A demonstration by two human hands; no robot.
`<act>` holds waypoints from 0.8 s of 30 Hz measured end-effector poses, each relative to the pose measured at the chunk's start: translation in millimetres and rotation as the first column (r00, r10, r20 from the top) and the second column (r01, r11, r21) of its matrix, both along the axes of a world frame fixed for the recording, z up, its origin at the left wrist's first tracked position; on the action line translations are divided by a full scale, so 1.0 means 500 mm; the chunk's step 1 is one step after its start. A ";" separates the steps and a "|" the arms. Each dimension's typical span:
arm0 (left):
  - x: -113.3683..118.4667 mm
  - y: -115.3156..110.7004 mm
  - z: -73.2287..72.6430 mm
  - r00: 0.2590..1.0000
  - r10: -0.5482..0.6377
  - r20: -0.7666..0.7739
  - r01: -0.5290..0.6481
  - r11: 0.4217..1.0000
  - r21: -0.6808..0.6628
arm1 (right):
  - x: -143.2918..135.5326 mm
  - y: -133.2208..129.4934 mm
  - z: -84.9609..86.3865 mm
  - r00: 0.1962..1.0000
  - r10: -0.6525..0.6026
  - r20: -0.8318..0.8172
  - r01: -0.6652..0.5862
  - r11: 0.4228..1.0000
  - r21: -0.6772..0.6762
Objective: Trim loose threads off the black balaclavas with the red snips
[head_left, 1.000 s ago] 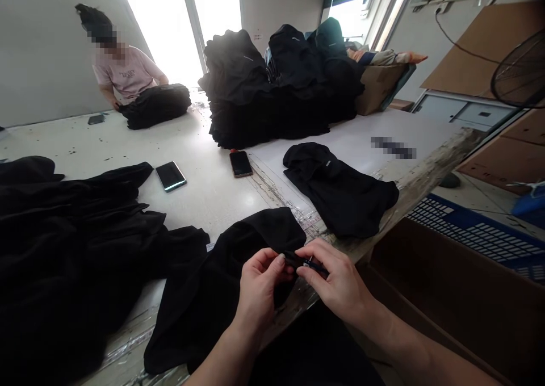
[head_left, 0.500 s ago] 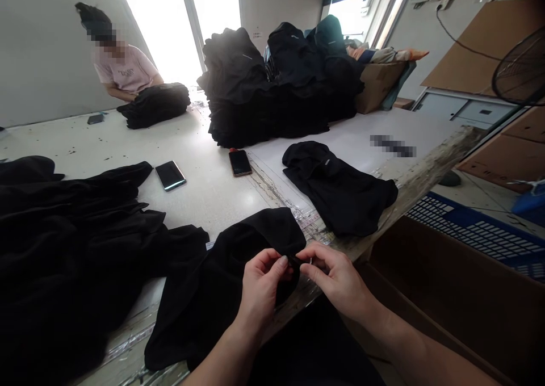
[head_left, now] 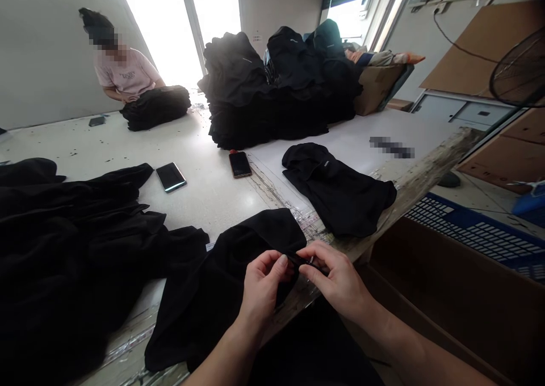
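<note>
A black garment (head_left: 213, 295) lies spread at the table's front edge. My left hand (head_left: 266, 278) pinches its edge between thumb and fingers. Close beside it on the right, my right hand (head_left: 332, 272) has thumb and fingertips closed on a dark piece at the same edge; a small pale bit shows between those fingers, too small to identify. Just beyond my hands lies another black garment (head_left: 340, 193) with a small light label. A large heap of black garments (head_left: 63, 250) fills the left side.
Two phones (head_left: 171, 177) (head_left: 240, 164) lie mid-table. Tall stacks of black garments (head_left: 272, 102) stand behind them. A person (head_left: 128, 76) sits at the back left, hands on a dark pile. An open cardboard box (head_left: 451, 284) and a blue crate (head_left: 468, 227) are below right.
My right hand's fingertips have shifted slightly, and more of the dark piece shows between them. The person at the back has moved a hand on the pile. The camera view has shifted slightly.
</note>
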State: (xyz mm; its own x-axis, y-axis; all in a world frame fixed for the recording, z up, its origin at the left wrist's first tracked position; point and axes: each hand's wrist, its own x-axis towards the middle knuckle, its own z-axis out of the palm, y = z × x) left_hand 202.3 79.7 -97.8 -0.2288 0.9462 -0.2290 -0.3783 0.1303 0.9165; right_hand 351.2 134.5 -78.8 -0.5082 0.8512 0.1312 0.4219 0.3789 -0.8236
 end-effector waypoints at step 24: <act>0.010 -0.002 -0.003 0.981 -0.045 -0.187 0.050 0.998 0.022 | 0.008 0.014 -0.006 0.992 -0.009 -0.122 -0.036 0.935 -0.353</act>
State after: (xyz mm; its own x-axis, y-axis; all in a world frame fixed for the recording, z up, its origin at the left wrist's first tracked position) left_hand 207.0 78.8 -99.6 -0.2194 0.9622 -0.1615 -0.1944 0.1192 0.9737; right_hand 355.0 141.6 -81.7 -0.5192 0.8466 -0.1168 0.3087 0.0583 -0.9494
